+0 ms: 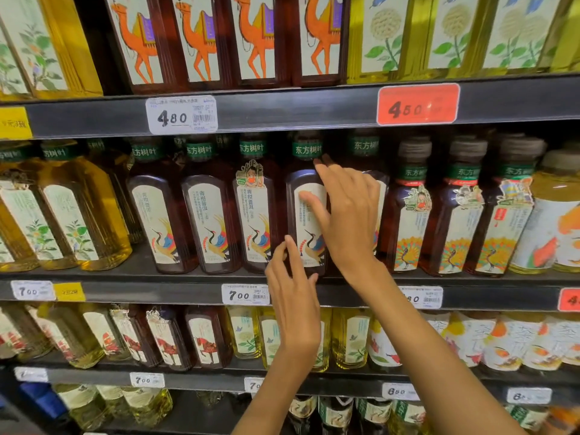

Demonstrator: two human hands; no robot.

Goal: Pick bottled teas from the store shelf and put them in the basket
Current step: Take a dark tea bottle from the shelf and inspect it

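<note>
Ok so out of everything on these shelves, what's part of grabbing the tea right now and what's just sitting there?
In play:
- crane-label dark tea bottle
- right hand on its label
- left hand at its base

Just sitting there:
- camel-label bottles, shelf above
- yellow tea bottles, far left
- red price tag

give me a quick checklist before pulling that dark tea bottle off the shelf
1. Right hand on the dark crane-label bottle: ok, fingers lie across its label, thumb on the front.
2. Firm grip round the bottle: not ok, the fingers look fairly straight, not wrapped.
3. Left hand supporting the base: not ok, it sits at the bottle's foot but open.
4. Bottle upright on the shelf: ok.
5. Neighbouring bottle out of the way: cannot tell, it stands very close on the left.
6. Basket ready: cannot tell, not in view.
</note>
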